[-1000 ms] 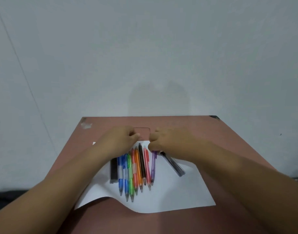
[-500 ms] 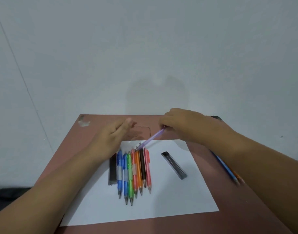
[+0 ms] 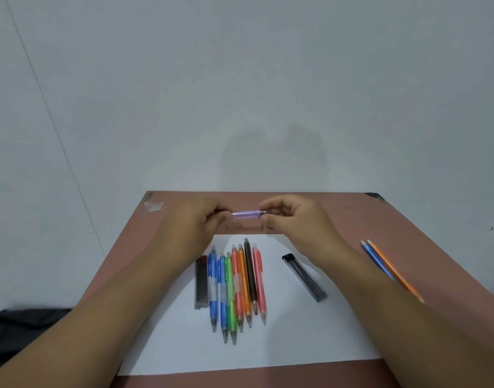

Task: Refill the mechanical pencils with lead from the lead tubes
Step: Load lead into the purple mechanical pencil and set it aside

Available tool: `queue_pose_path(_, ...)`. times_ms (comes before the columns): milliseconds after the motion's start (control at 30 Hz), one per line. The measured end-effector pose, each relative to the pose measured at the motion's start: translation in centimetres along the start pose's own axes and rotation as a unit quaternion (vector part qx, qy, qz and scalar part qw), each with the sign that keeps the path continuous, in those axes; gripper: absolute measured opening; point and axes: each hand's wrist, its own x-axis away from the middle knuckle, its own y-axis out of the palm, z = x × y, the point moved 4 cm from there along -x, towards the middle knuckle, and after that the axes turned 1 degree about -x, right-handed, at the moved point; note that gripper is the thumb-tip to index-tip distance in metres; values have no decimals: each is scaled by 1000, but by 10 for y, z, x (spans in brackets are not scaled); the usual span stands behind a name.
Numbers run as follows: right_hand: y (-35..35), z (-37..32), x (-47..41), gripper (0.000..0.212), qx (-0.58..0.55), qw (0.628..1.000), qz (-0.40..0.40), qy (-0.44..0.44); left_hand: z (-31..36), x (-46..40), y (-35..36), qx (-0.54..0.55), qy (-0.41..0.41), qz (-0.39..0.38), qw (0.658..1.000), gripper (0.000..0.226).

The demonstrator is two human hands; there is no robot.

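Translucent purple plastic mechanical pencil (image 3: 246, 214) pinched level beyond white paper sheet (image 3: 282, 337), left hand (image 3: 195, 222) and right hand (image 3: 293, 219) fingers curled round opposite ends, probably for uncapping.

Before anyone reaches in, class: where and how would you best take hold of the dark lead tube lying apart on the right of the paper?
Pinch the dark lead tube at mid-length across its two long sides, coming straight down from above. It lies flat and slanted on the white paper, clear of the row of pencils, so both flanks look free for fingers.
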Motion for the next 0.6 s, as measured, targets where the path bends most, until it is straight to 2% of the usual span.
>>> queue_pose_path(67,0,2,3,19,-105,994,7,26,-1,1,0,29,2,7,1000,10)
queue_pose_path(167,0,6,6,15,-190,981,18,47,0,1,2,38,11,11,999,10)
queue_pose_path(367,-15,6,7,23,-180,982,43,34,-8,2,5,51,-7,12,999,8)
queue_pose_path(467,-37,8,7,25,-90,994,53,23,-12,2,6,56,-6,11,998,8)
queue_pose_path(533,-49,11,7,22,44,998,33,27,-12,2,6,55,-1,9,998,9)
queue_pose_path(600,-52,15,7,20,191,981,-7,23,-13,2,7,53,-3,4,999,8)
